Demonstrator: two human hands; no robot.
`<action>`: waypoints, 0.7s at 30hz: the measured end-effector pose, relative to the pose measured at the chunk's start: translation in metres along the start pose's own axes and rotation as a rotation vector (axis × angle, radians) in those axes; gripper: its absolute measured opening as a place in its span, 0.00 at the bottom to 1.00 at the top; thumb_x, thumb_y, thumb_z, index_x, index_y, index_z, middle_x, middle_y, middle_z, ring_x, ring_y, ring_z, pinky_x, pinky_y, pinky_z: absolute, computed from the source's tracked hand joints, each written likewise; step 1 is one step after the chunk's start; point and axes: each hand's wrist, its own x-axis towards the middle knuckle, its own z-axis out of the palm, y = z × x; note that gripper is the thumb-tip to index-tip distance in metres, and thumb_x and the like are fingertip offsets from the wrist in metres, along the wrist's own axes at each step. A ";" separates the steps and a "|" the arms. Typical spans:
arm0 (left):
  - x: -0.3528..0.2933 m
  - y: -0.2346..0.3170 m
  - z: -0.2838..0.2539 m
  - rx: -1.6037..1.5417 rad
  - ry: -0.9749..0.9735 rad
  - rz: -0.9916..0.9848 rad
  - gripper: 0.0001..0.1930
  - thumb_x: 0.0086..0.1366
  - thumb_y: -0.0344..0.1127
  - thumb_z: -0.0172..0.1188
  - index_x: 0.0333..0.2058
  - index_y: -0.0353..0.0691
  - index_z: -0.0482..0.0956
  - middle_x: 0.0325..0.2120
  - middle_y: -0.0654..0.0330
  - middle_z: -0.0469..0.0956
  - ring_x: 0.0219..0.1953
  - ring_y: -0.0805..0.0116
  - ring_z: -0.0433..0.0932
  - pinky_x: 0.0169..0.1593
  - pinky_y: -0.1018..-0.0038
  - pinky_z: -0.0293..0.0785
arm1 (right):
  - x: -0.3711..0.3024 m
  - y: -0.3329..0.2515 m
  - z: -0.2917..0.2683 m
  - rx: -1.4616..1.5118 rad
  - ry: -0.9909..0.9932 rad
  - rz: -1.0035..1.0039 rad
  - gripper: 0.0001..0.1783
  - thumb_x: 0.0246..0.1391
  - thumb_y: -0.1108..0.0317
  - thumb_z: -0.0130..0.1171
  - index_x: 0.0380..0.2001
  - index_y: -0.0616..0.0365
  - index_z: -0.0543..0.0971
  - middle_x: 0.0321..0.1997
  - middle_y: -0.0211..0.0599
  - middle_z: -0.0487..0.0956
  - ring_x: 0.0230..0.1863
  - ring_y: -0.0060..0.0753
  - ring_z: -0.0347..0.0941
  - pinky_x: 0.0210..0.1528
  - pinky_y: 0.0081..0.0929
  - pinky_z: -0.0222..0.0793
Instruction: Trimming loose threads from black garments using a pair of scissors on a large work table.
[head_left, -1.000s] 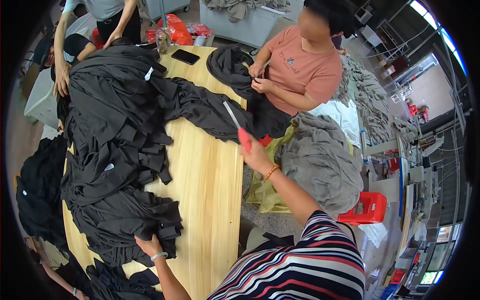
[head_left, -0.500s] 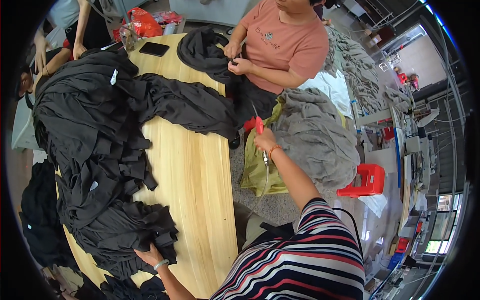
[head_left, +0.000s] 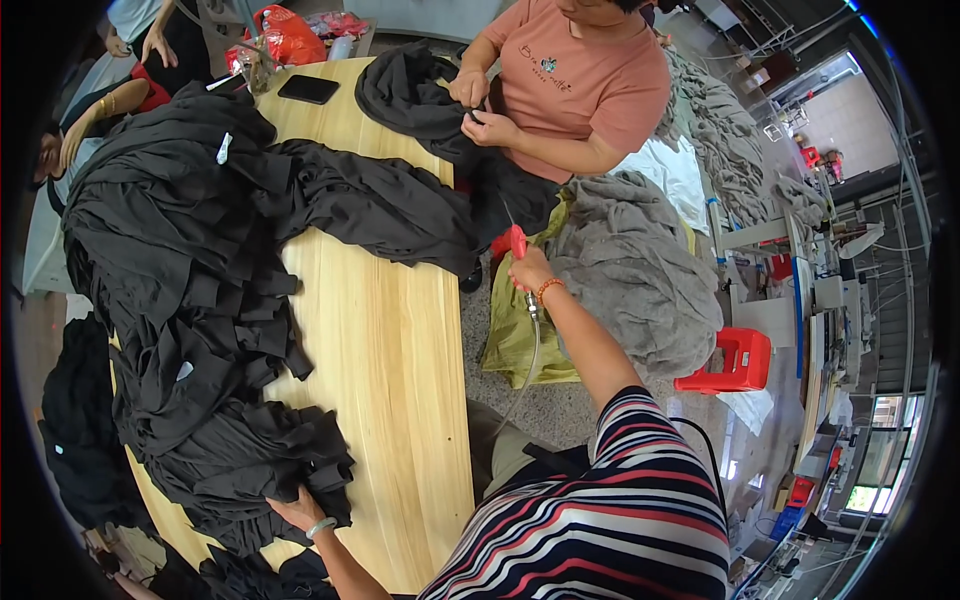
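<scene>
Left hand (head_left: 298, 510) rests at near end of dark garment pile (head_left: 180, 255) on worktop (head_left: 400, 400); fingers partly buried, pinch cannot be told. Pile likely soft, limp, heavy in bulk; best taken by folded edges. Farther: right hand (head_left: 532, 271), fingers curled round red air gun (head_left: 518, 242), likely stiff.

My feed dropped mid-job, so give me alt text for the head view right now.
The right hand grips a red tool with a hose, beyond the right edge of a wooden table; the left hand touches a large dark cloth heap on it. Farther ahead, a person in pink handles more dark cloth; grey fabric lies heaped at right.
</scene>
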 end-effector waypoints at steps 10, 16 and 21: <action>-0.007 0.011 -0.010 0.011 -0.016 -0.049 0.40 0.45 0.32 0.69 0.57 0.24 0.62 0.55 0.38 0.66 0.58 0.43 0.63 0.64 0.63 0.55 | -0.028 0.001 0.002 0.202 -0.112 -0.082 0.03 0.49 0.72 0.58 0.27 0.54 0.74 0.21 0.31 0.76 0.19 0.24 0.74 0.18 0.24 0.68; -0.020 0.070 -0.016 -0.054 -0.060 -0.169 0.41 0.44 0.40 0.69 0.55 0.27 0.61 0.50 0.37 0.66 0.55 0.40 0.65 0.58 0.60 0.63 | -0.111 -0.043 0.008 -0.003 -0.276 -0.549 0.23 0.61 0.64 0.51 0.58 0.55 0.67 0.26 0.26 0.76 0.27 0.18 0.73 0.22 0.18 0.69; -0.060 0.114 -0.002 -0.389 -0.128 -0.100 0.41 0.50 0.44 0.67 0.53 0.22 0.57 0.50 0.30 0.64 0.54 0.37 0.65 0.57 0.60 0.62 | -0.165 -0.068 0.064 -0.084 -0.650 -0.803 0.23 0.59 0.67 0.52 0.58 0.57 0.68 0.28 0.27 0.77 0.28 0.17 0.73 0.23 0.18 0.67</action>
